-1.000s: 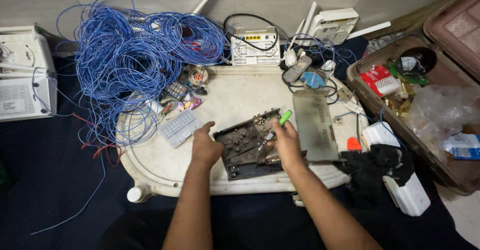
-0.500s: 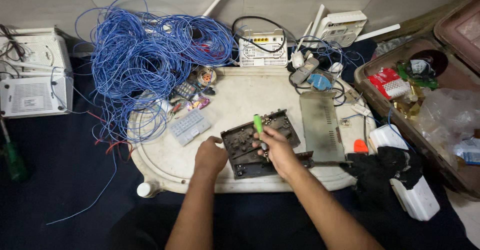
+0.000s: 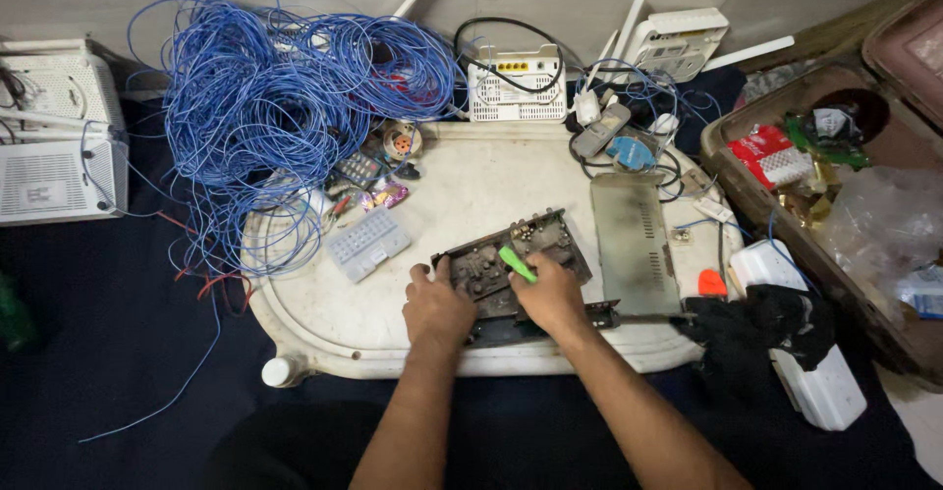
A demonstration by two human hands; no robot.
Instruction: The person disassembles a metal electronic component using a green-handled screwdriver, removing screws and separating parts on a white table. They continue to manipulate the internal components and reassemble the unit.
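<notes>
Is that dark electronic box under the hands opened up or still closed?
Opened. The dark electronic box shows its bare circuit board, and a grey vented cover lies flat beside it on the white tray.

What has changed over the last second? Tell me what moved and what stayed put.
The right hand swung the green-handled tool from the right edge of the dark circuit board to its middle, tilting it from pointing up-right to up-left. The left hand stayed pressed on the board's left end. The white oval tray, the blue wire tangle and the grey metal cover did not shift.
</notes>
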